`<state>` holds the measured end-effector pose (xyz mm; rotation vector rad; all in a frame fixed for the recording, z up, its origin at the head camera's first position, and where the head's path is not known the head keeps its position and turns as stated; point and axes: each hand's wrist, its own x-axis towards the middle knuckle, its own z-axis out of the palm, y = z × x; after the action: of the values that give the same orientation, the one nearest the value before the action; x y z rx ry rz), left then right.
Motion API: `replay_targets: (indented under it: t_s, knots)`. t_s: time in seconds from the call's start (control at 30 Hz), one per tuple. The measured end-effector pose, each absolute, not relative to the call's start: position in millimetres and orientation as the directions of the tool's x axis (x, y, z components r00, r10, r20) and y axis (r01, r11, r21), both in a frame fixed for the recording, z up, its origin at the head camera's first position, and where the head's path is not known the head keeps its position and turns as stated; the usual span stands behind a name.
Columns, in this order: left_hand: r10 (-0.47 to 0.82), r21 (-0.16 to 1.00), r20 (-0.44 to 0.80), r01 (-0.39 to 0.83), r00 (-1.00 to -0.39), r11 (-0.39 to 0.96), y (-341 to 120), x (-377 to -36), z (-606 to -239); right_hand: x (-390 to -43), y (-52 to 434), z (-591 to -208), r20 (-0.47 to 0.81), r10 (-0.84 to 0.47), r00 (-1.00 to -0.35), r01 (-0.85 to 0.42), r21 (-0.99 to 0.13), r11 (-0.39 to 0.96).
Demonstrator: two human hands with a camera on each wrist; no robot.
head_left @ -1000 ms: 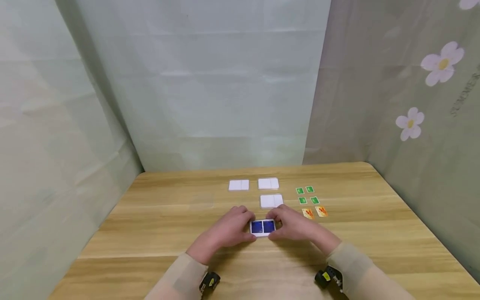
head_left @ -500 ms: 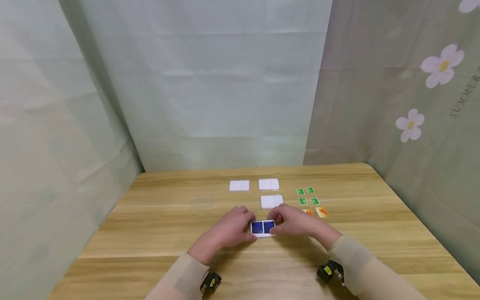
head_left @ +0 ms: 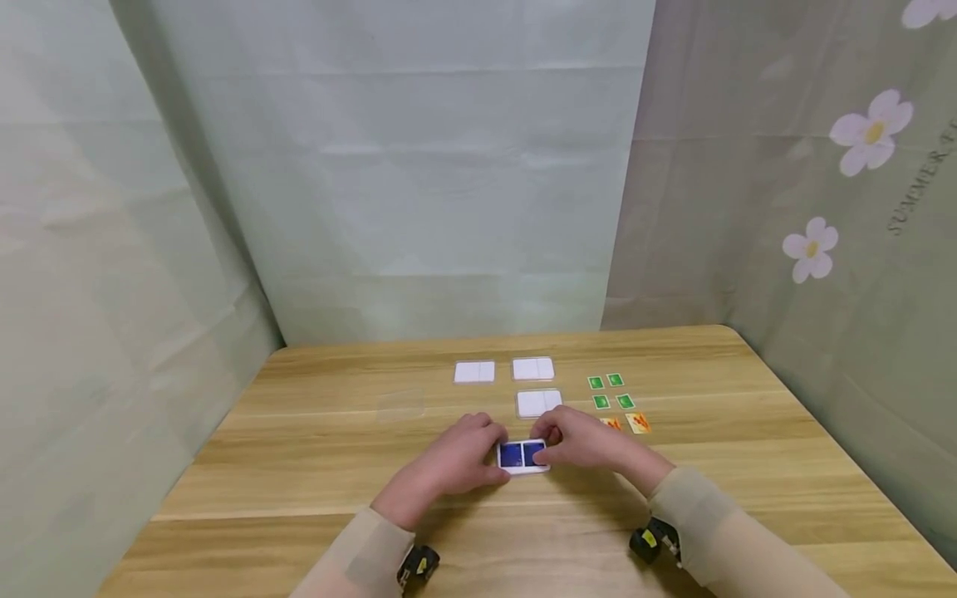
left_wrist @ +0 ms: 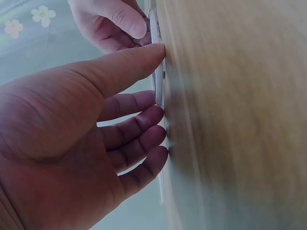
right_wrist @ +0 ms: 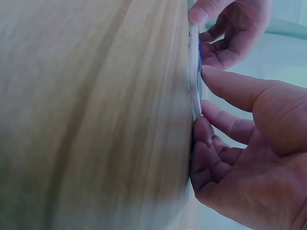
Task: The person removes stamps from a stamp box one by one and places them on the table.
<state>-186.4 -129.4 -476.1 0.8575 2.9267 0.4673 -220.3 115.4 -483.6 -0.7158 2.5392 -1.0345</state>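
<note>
A small flat white holder (head_left: 525, 470) with two dark blue square pieces (head_left: 511, 455) side by side lies on the table between the hands. My left hand (head_left: 462, 455) grips its left end, thumb at the near edge and index finger at the far side. In the left wrist view the holder (left_wrist: 159, 88) appears edge-on, close to the wood. My right hand (head_left: 586, 440) holds the right end, its thumb resting on top over the right blue piece and partly covering it. The right wrist view shows the index fingertip at the holder's end (right_wrist: 195, 108), other fingers curled.
Beyond the hands lie three white cards in clear holders (head_left: 532, 404). Several green square pieces (head_left: 601, 402) and two orange ones (head_left: 639, 423) are at the right, one orange partly hidden by the right hand. A faint clear sheet (head_left: 399, 405) lies to the left.
My right thumb has moved from the holder's near edge up onto the right blue piece. The left hand keeps its grip, and the holder stays in place.
</note>
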Motion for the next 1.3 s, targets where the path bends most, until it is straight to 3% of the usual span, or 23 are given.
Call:
replay_targets:
  t_s: [0.73,1.07,1.3]
  knots:
    - [0.541,0.297,0.036,0.526,-0.840,0.797,-131.0,-187.0,-478.5,-220.1,114.4,-486.4,-0.028,-0.546,-0.837,-0.362,-0.720,0.591]
    - [0.536,0.307,0.025,0.516,-0.844,0.799,-132.3,-187.1,-479.5,-220.0,110.5,-488.1,-0.035,-0.477,-0.878,-0.302,-0.734,0.608]
    - [0.532,0.307,0.030,0.514,-0.846,0.801,-132.4,-187.3,-480.1,-220.8,113.8,-490.6,0.026,-0.491,-0.871,-0.348,-0.738,0.579]
